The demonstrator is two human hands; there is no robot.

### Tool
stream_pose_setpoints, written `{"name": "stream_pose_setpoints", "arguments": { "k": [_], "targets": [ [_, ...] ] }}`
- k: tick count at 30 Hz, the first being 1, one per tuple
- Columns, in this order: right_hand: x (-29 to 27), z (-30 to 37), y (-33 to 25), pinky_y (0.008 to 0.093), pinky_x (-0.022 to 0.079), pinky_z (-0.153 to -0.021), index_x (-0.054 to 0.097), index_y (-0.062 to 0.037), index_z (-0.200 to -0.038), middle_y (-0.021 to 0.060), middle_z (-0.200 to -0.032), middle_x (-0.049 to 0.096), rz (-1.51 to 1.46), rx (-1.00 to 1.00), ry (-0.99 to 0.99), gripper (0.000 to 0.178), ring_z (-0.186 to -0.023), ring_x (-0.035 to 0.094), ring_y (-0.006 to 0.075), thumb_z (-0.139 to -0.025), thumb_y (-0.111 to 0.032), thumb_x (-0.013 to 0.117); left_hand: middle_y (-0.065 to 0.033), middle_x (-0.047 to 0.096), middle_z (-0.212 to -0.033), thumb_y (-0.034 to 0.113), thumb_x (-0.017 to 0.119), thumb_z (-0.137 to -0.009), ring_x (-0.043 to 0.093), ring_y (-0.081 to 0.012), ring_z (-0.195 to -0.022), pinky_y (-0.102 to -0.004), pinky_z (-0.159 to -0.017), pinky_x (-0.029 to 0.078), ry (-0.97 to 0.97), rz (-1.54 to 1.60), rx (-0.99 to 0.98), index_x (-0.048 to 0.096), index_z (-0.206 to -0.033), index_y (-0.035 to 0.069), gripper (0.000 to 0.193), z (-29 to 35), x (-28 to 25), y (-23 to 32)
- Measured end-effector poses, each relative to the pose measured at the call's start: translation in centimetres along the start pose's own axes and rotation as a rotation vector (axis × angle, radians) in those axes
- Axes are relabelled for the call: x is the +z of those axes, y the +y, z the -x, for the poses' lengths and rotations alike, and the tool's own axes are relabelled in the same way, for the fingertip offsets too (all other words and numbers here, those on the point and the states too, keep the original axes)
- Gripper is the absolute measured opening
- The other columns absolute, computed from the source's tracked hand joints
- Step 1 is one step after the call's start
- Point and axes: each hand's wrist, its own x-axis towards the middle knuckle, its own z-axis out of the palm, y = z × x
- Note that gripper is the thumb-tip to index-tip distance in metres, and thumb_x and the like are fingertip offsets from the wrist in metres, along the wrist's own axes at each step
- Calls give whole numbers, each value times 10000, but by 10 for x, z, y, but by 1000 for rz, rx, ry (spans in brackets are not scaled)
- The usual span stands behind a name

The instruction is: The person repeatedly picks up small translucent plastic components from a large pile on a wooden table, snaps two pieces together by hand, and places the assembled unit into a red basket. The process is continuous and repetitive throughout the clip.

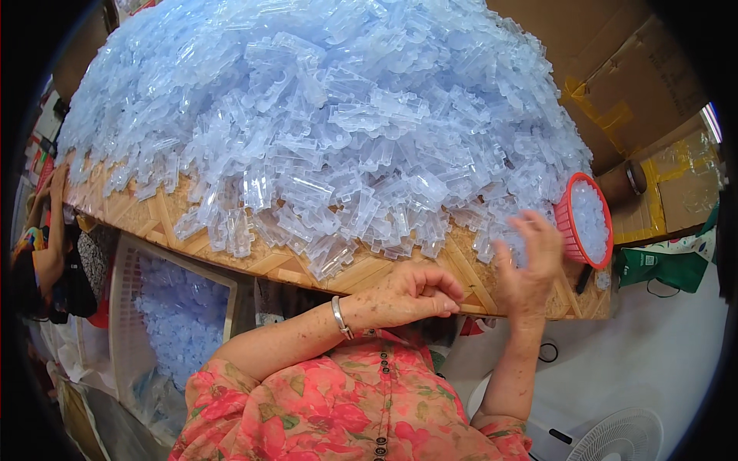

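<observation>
A huge heap of small transparent plastic pieces (338, 138), bluish and rectangular with notched ends, covers most of the table (361, 276). At the table's front edge, my left hand (411, 293) is closed, thumb and fingers pressed together; whatever it may hold is hidden. My right hand (532, 261) is raised beside the heap's right front edge, its bent fingers apart and a little blurred, and I see nothing in it. Just to the right of that hand stands a red plastic basket (567, 229), tilted and filled with smaller bluish pieces.
A pale crate (134, 330) full of bluish pieces stands below the table at left. Another person's arms (54, 230) reach to the table's left end. Cardboard boxes (653, 84) rise at the right, near a green bag (661, 265). A white fan (619, 436) is at lower right.
</observation>
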Motion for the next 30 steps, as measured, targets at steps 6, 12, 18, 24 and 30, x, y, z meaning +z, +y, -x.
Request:
{"name": "stream_pose_setpoints", "arguments": {
  "k": [6, 12, 18, 24, 30],
  "targets": [
    [41, 1, -34, 416, 440, -931, 698, -101, -1103, 76, -1121, 651, -267, -58, -262, 354, -1031, 598, 282, -764, -139, 789, -84, 721, -1067, 59, 643, -990, 668, -113, -1018, -260, -895, 550, -135, -113, -24, 694, -1105, -22, 149, 5, 2, 14],
    [41, 2, -26, 410, 442, -904, 677, -91, -1035, 64, -1035, 668, -268, -51, -227, 318, -984, 609, 275, -759, -190, 801, -75, 713, -1078, 79, 663, -982, 670, -112, -1009, -258, -915, 548, -4, 3, -25, 690, -1108, -22, 164, 4, 2, 6],
    [40, -11, -46, 402, 472, -807, 664, -90, -994, 61, -957, 668, -185, 80, -305, 346, -891, 618, 274, -711, -202, 828, -73, 703, -1097, 80, 666, -979, 670, -112, -1006, -267, -921, 551, -89, -144, -45, 689, -1084, -26, 151, -3, -5, 5],
    [30, -5, -36, 302, 473, -614, 653, -47, -989, 22, -858, 650, -407, 392, -248, 287, -705, 586, 143, -781, -171, 807, -76, 707, -1103, 76, 651, -985, 667, -123, -1035, -271, -922, 550, -47, -204, -46, 672, -1174, -33, 219, 1, -4, 5],
    [13, 9, -21, 178, 344, -474, 655, -49, -1038, -48, -721, 604, -1025, 881, -208, 106, -550, 480, 6, -1007, -149, 640, -141, 592, -1328, 58, 572, -1023, 661, -216, -1126, -347, -1011, 544, 91, 97, 49, 329, -1534, 4, 568, -2, 3, 0]
  ]
}}
